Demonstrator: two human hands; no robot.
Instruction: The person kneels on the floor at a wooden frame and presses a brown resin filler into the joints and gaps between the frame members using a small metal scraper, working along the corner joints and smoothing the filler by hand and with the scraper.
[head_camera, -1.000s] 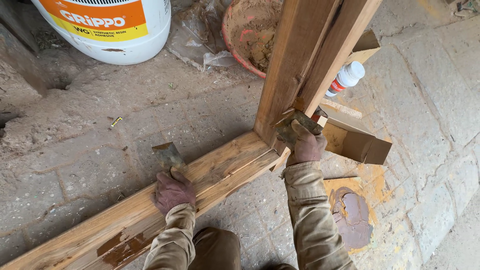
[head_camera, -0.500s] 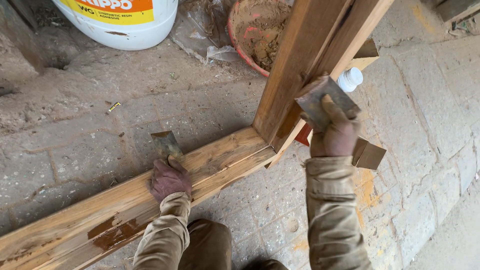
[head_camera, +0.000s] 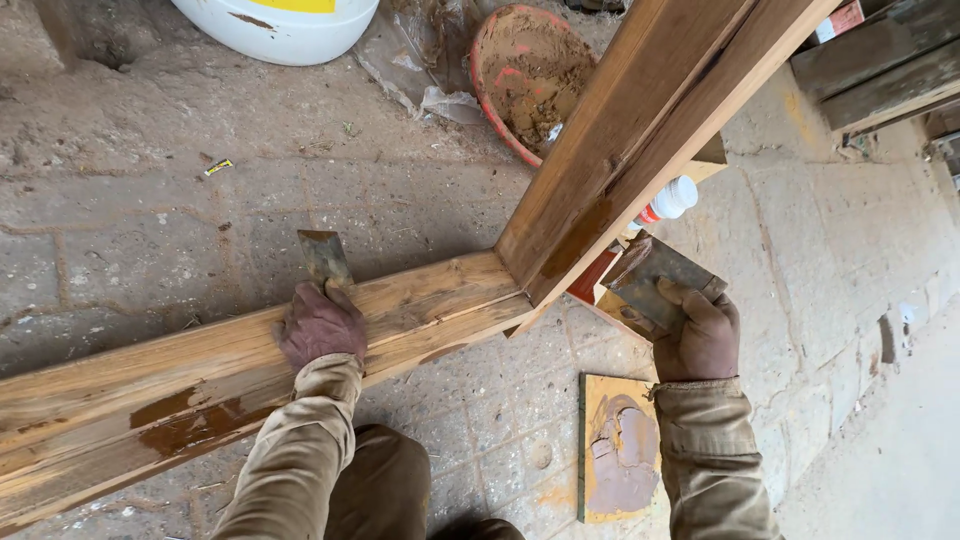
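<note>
Gripping a flat metal scraper blade (head_camera: 325, 258), the left hand (head_camera: 320, 325) rests on the long horizontal wooden beam (head_camera: 200, 375) (brown filler smeared lower down); right hand (head_camera: 700, 335) clutches another wide putty knife (head_camera: 660, 272) just beside the slanted wooden post (head_camera: 640, 120)

Both arms are reaching forward in tan sleeves, bent at the elbows. The left hand (head_camera: 320, 325) is lying knuckles up, fingers curled down and closed in a grip. The right hand (head_camera: 700, 335) is lifting slightly higher, wrist cocked back, fingers wrapped tight and thumb pressing on top.
</note>
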